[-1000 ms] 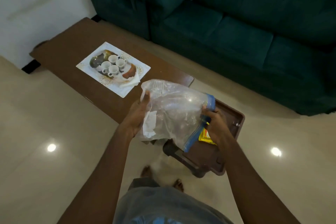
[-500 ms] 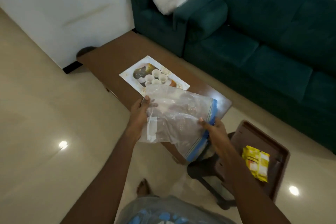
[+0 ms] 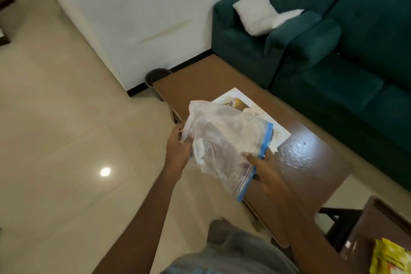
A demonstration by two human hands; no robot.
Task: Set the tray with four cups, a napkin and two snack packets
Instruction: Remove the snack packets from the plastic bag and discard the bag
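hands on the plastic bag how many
2. The left hand grips the crumpled closed end of the plastic bag; the right hand pinches its blue zip edge. Both are in plain view.

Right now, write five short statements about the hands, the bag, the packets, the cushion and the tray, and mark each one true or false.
1. The left hand and the right hand both hold the clear plastic bag. True.
2. The bag's seal strip is red. False: it is blue.
3. The yellow snack packets lie on the brown tray at the lower right. True.
4. The white cushion lies on the floor. False: it sits on the teal armchair.
5. The bag hides part of the printed tray on the table. True.
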